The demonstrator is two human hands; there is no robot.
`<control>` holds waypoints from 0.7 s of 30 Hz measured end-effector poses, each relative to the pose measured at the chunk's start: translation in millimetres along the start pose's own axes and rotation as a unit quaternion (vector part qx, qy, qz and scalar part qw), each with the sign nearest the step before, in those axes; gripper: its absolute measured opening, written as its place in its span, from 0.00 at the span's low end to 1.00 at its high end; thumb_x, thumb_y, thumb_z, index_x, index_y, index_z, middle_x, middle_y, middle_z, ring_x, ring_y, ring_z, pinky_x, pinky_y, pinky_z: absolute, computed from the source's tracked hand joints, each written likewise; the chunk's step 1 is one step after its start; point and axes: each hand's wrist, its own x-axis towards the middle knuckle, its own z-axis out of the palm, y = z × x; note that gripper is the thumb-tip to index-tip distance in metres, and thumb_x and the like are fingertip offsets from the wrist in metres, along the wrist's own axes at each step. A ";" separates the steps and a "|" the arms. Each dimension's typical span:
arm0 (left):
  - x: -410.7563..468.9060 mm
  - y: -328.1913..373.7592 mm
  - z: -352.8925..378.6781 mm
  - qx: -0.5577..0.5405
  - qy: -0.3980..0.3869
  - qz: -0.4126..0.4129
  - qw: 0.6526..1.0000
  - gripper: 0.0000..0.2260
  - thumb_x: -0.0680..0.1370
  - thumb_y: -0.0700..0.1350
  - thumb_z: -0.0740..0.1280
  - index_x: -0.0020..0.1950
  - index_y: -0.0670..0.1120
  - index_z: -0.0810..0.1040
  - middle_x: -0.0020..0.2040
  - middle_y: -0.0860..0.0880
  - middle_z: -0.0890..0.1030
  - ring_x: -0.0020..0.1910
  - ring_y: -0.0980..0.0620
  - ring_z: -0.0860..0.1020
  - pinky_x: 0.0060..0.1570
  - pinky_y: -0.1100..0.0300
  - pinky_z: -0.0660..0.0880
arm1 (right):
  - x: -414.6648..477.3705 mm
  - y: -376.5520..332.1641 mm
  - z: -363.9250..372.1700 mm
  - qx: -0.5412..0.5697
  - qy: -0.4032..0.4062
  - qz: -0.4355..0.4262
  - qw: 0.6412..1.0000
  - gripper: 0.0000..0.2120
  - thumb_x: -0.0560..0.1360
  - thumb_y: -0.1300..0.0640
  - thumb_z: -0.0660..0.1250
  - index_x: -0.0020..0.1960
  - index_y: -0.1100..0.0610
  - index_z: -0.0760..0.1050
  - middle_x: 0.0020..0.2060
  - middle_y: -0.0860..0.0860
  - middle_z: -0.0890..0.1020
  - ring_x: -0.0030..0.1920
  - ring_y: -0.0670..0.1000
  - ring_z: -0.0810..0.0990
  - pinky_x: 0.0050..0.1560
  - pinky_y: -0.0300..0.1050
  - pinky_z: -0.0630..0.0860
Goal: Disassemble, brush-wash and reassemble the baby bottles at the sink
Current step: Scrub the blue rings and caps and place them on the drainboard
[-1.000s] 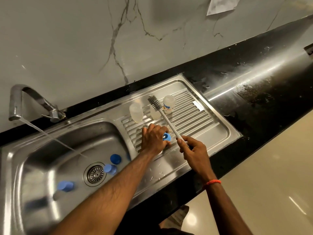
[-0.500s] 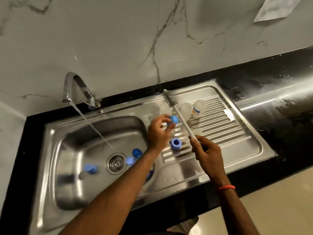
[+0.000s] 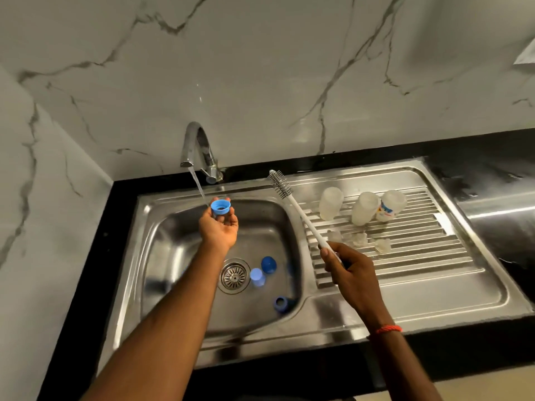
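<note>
My left grip (image 3: 218,227) holds the blue ring (image 3: 220,208) under the water from the tap (image 3: 187,149). My right grip (image 3: 351,270) holds the brush (image 3: 301,216) by its handle. I should turn the ring slowly so water gets all round, then scrub inside with the brush

A kitchen: a steel sink (image 3: 179,227) is set into a black counter (image 3: 477,175), with its tap (image 3: 199,151) running at the basin's twelve o'clock. At three o'clock a ribbed draining board (image 3: 434,273) carries clear baby bottles (image 3: 364,208). A marble-veined wall (image 3: 260,68) stands behind.
</note>
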 end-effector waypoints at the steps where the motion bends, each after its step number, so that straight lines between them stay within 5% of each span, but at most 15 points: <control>1: 1.7 4.6 0.0 -0.009 -0.001 -0.005 1.000 0.11 0.81 0.46 0.58 0.53 0.47 0.80 0.47 0.47 0.84 0.37 0.53 0.77 0.39 0.63 0.71 | 0.5 0.2 0.8 -0.004 0.000 0.002 1.000 0.05 0.78 0.52 0.69 0.50 0.49 0.83 0.30 0.47 0.80 0.30 0.44 0.77 0.31 0.38 0.74; 9: 15.8 22.1 1.8 -0.006 -0.076 -0.055 0.996 0.14 0.82 0.48 0.55 0.43 0.44 0.74 0.31 0.48 0.77 0.19 0.58 0.62 0.18 0.67 0.56 | 1.0 -3.8 3.1 -0.014 -0.001 0.011 1.000 0.06 0.78 0.54 0.68 0.53 0.51 0.83 0.30 0.44 0.80 0.30 0.42 0.78 0.31 0.33 0.73; 13: 19.4 29.5 3.7 -0.077 -0.099 -0.051 0.991 0.14 0.83 0.46 0.55 0.43 0.43 0.75 0.32 0.47 0.77 0.17 0.59 0.61 0.17 0.67 0.56 | 1.1 -4.5 6.1 -0.018 -0.001 0.021 1.000 0.06 0.79 0.55 0.68 0.52 0.52 0.83 0.30 0.44 0.80 0.29 0.42 0.78 0.30 0.33 0.73; 21: 14.9 32.3 5.0 -0.012 -0.115 -0.027 0.993 0.14 0.83 0.49 0.57 0.53 0.43 0.80 0.43 0.43 0.83 0.27 0.55 0.72 0.26 0.66 0.67 | 7.9 -3.9 11.1 -0.038 -0.012 0.031 0.999 0.07 0.78 0.53 0.68 0.52 0.53 0.83 0.30 0.48 0.80 0.30 0.42 0.79 0.30 0.33 0.74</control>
